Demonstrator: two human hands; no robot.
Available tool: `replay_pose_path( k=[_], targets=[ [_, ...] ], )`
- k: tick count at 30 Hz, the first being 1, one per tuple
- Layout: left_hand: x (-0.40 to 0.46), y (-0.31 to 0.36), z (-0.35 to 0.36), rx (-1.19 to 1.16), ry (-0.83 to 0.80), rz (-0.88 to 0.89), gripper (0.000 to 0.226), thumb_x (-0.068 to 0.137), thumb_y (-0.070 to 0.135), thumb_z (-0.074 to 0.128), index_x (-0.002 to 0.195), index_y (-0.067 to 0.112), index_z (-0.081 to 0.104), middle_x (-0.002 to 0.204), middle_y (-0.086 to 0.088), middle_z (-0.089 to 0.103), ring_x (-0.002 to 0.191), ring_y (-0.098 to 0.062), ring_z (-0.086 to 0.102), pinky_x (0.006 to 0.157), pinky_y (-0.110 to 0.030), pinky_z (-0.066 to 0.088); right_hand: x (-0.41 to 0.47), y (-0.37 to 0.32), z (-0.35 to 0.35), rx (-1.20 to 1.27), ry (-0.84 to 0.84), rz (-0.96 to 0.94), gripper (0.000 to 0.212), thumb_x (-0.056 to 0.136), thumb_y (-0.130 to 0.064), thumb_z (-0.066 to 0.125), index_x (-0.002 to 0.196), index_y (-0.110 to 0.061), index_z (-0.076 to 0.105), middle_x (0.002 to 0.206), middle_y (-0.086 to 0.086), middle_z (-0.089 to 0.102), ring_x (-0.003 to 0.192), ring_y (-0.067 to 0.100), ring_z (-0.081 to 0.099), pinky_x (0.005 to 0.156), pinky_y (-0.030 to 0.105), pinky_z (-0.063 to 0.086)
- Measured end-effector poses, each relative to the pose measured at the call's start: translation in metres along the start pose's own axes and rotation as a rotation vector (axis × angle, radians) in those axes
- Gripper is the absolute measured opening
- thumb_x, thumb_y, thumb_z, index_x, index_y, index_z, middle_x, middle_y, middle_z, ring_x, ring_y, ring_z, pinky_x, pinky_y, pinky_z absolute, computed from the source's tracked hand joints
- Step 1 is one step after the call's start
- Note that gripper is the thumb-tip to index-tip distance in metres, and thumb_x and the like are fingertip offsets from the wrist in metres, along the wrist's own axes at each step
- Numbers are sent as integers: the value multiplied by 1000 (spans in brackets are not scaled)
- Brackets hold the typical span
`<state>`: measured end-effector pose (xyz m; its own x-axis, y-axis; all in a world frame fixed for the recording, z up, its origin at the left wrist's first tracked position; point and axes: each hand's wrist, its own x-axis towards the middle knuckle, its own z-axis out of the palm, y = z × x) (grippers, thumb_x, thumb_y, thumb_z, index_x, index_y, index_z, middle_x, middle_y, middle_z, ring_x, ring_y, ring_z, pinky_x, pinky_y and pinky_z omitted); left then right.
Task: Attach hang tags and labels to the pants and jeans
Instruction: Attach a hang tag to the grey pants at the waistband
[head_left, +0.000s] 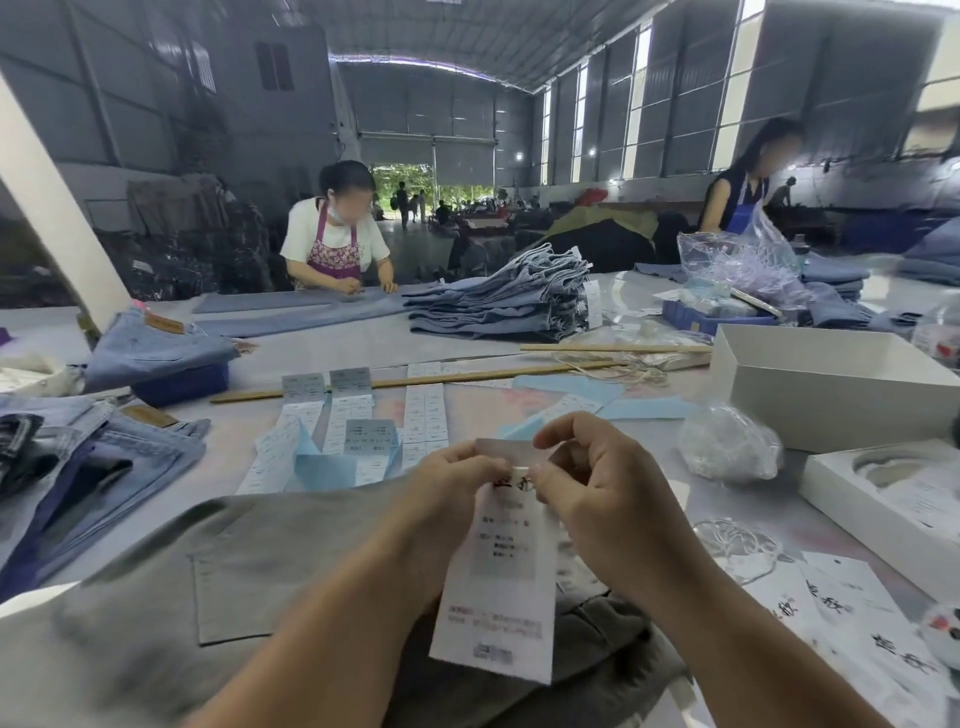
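A long white hang tag (498, 582) with printed text hangs in front of me, held up by its top end. My left hand (447, 493) pinches the tag's upper left edge. My right hand (592, 483) pinches its upper right edge, fingers curled over the top. Under both hands lies a pair of grey pants (208, 597) with a back pocket facing up. Strips of small white labels (358, 421) on blue backing paper lie on the table beyond the pants. More white hang tags (852, 623) lie at the right.
Folded blue jeans (98, 467) lie at the left, and a tall stack of jeans (509, 301) stands mid-table. White boxes (831, 384) and a clear bag (727, 447) sit at the right. Two wooden sticks (415, 382) cross the table. Two people work at the far side.
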<state>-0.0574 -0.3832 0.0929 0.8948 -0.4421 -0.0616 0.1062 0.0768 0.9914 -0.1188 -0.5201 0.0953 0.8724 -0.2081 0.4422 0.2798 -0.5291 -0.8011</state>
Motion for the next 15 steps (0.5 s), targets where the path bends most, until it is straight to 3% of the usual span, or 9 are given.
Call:
replay_pose_path(
  k=[4,7,11,15],
  targets=[
    [9,-13,-20,-139,212,-9,14,96,13,56,103,8,67,84,-15,72,72,-29,69,63,-40,59,1,7,-3,-59,-32,20,13,90,-16,64,88,-28,60,64,0,65,45,4,49,45,17,39],
    [10,-20,-25,-164,251,-32,16,97,16,55,110,11,64,91,-19,73,79,-37,70,67,-46,60,1,8,-9,23,-89,88,22,90,-8,60,85,-30,61,63,2,65,45,8,50,45,23,43],
    [10,-23,-23,-89,286,-36,13,96,14,57,105,10,65,83,-16,75,67,-31,71,55,-37,58,3,5,-14,377,-298,160,25,81,-5,53,77,-19,73,64,9,65,49,19,54,44,28,43],
    [10,-26,-21,-13,294,-31,11,95,14,58,100,12,68,76,-10,74,61,-26,69,53,-32,53,5,4,-14,789,-535,197,40,68,5,42,91,0,75,82,24,68,59,27,63,49,30,50]
  ],
)
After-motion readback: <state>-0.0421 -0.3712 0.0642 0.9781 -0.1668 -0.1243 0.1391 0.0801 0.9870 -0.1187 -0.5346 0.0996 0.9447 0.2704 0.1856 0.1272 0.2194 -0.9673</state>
